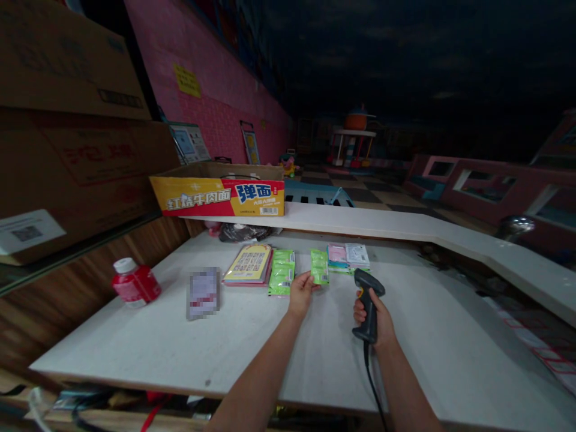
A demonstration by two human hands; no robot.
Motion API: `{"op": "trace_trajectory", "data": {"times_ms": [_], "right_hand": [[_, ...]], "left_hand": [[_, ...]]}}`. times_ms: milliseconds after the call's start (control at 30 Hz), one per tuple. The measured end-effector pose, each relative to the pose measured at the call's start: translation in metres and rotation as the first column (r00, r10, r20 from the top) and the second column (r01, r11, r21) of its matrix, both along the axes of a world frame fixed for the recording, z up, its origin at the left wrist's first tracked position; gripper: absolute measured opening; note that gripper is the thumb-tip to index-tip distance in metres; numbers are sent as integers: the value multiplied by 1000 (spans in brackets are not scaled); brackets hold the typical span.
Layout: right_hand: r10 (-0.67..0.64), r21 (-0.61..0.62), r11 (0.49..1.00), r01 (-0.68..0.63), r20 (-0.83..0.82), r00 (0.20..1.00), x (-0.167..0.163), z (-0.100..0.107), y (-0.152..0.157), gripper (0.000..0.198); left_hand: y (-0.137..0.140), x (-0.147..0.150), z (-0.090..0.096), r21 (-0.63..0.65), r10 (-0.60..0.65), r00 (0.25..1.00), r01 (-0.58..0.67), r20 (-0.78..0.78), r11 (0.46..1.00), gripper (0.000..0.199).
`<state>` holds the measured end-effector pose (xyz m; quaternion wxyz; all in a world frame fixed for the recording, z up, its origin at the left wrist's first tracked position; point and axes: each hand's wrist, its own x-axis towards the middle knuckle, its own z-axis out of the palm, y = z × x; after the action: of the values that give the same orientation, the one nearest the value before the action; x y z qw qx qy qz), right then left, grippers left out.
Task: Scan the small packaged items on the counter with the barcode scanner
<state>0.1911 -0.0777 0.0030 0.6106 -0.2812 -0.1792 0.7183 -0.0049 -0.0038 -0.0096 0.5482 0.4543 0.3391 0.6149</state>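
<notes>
My left hand (302,293) pinches the lower left corner of a small green packet (319,266) just above the white counter (243,354). A black corded barcode scanner (368,306) is gripped in my right hand (380,318), its head tilted up and toward the packets. Left of the held packet lie more green packets (282,271), close together. Behind and to the right, a few pink and white packets (348,254) rest on the counter. The scanner's cord hangs down past the counter's front edge.
A yellow booklet (248,264), a blurred-out flat item (203,294) and a red bottle with white cap (135,283) lie leftward. A yellow-red carton (220,195) stands on the raised ledge (360,219). Large cardboard boxes (85,162) are stacked at left.
</notes>
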Motion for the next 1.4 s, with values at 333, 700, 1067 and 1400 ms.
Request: {"op": "trace_trajectory", "data": {"times_ms": [333,700,1067,1400], "right_hand": [[21,-48,998,-28,-144,989,0,2,1,35],[5,-82,996,-17,-149,989,-2,3,0,31],[36,-81,996,-46,-119,992,-1,7,-3,31],[34,-92,995,-47,-139,990,2,3,-1,32]], "left_hand": [[2,-26,18,-4,348,937,-349,-9,937,43],[47,-87,80,26,335,516,-517,-788,856,9],[10,-74,89,367,329,-285,-91,-900,926,26],[8,-66,41,280,263,-215,-53,-941,958,46]]}}
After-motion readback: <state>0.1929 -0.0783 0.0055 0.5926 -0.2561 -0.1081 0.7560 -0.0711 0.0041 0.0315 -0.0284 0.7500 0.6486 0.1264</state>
